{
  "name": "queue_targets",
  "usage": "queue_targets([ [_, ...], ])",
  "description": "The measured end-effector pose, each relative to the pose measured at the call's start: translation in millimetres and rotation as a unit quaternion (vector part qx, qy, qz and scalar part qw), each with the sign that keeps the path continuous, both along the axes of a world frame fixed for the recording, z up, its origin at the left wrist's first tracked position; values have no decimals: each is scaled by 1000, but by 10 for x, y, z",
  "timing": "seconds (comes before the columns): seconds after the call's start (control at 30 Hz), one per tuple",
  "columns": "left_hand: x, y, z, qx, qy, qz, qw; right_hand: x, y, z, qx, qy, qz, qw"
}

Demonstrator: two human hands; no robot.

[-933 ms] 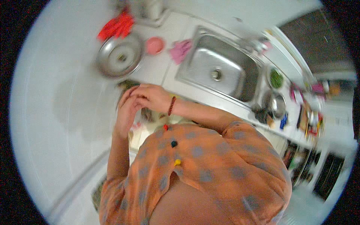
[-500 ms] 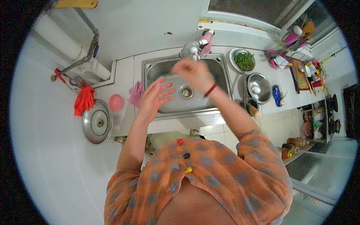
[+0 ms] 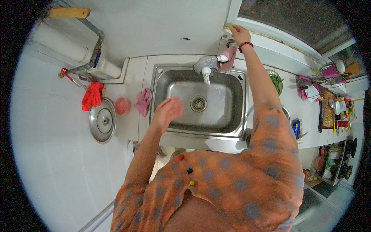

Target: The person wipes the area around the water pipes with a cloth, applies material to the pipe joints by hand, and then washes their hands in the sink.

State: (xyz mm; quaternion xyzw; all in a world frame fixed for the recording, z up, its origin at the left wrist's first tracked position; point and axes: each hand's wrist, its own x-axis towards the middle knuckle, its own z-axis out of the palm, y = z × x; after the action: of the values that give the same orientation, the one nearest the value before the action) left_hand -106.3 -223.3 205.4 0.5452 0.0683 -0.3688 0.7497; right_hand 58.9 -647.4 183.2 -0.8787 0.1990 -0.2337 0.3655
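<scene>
My left hand (image 3: 169,113) hovers over the near left part of the steel sink (image 3: 181,137), fingers stretched out and nothing held. My right arm reaches far forward past the tap. Up at the window sill, my right hand (image 3: 241,35) has its fingers bent together against a small yellowish thing (image 3: 229,28); what they grip is mostly hidden. Just below that hand, a pink cloth (image 3: 228,58) hangs beside the tap (image 3: 206,71), whose body is wrapped in grey material. The sink's drain (image 3: 198,103) shows, with wet drops on the basin wall.
Left of the sink lie a pink-purple cloth (image 3: 143,101), a pink bowl (image 3: 122,106), a round metal lid (image 3: 103,120) and red gloves (image 3: 92,95). Beyond my right arm are a plate of green vegetables (image 3: 276,83), a blue packet (image 3: 296,128) and a cutting board (image 3: 328,110).
My right hand has gone from above the sink, near the tap, forward and right to the window sill. My left hand stays open over the sink. The view has shifted.
</scene>
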Motion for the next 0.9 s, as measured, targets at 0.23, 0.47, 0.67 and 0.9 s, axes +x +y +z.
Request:
queue_targets([
  [0.23,494,-779,-747,-112,103,54,987,-1529,1590,768,-63,123,203,969],
  [0.47,620,-1680,-936,-206,269,54,939,-1630,1589,218,-50,50,225,972],
  [0.67,694,-1743,-1322,-272,271,54,922,-1595,1480,260,27,21,322,946],
  [0.9,712,-1679,-1375,-276,260,9,925,-1991,1726,-633,541,-54,107,833],
])
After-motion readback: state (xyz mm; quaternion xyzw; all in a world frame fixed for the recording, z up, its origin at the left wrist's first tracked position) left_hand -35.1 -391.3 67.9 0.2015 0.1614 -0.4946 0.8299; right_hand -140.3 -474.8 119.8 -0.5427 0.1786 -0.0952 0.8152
